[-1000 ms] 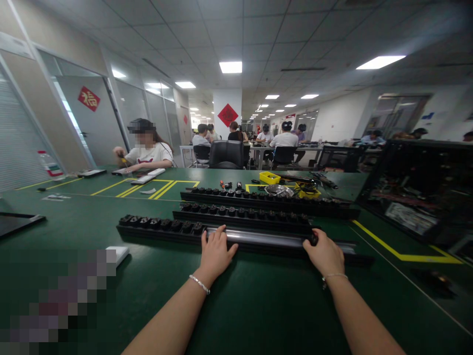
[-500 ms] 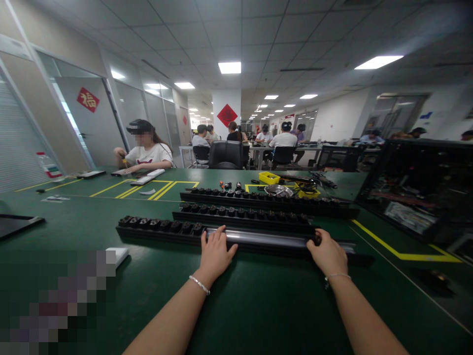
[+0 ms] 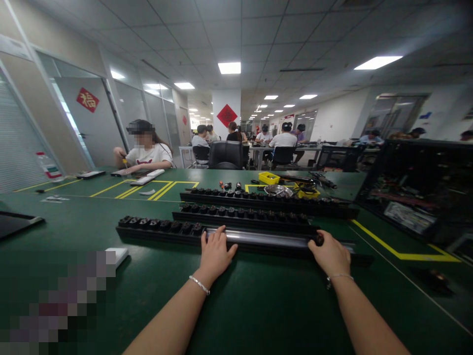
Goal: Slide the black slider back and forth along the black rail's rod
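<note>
In mid-frame, a long black rail (image 3: pixel 266 240) is laid on the green table (image 3: pixel 266 305) and touched by the loosely spread, empty left hand (image 3: pixel 216 250). Right of centre, a small dark piece (image 3: pixel 318 240) is pinched in the right hand (image 3: pixel 331 252).

A red diamond-shaped sign (image 3: pixel 87 100) on the grey door (image 3: pixel 101 133) at left bears one large golden Chinese character, 福, meaning "good fortune", slightly tilted. Another red diamond (image 3: pixel 226 115) hangs on the white pillar (image 3: pixel 218 97) at the centre back, its darker marking too faint to read with certainty. On the clear bottle (image 3: pixel 41 160) at the table's (image 3: pixel 81 207) far left, the green-and-white label (image 3: pixel 54 172) is too small to read.
</note>
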Available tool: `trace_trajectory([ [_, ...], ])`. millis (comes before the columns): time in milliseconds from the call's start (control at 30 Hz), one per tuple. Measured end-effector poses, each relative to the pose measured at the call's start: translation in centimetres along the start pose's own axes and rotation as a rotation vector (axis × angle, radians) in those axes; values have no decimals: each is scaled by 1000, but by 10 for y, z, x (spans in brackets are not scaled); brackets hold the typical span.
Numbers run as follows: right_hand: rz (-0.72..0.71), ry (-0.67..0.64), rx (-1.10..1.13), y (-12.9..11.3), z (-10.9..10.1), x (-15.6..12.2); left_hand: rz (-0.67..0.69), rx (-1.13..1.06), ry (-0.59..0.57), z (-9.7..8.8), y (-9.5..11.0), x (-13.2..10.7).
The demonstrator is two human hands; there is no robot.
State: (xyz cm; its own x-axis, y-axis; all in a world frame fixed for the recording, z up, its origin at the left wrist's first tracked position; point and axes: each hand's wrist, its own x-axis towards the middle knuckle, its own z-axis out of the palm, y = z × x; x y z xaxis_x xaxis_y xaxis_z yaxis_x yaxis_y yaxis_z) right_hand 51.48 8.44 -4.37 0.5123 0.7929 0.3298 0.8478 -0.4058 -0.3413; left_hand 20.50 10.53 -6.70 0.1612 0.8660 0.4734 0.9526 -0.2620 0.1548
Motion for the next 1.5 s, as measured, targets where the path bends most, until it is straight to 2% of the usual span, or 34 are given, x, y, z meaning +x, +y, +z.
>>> trace_trajectory([
  [1067, 46, -68, -4, 13, -2, 8, 20, 9, 31, 2, -1, -1],
  [1267, 40, -6, -63, 17, 1, 9, 25, 9, 34, 4, -2, 0],
  [1500, 53, -14, -32, 19, 1, 10, 13, 6, 13, 2, -1, 0],
])
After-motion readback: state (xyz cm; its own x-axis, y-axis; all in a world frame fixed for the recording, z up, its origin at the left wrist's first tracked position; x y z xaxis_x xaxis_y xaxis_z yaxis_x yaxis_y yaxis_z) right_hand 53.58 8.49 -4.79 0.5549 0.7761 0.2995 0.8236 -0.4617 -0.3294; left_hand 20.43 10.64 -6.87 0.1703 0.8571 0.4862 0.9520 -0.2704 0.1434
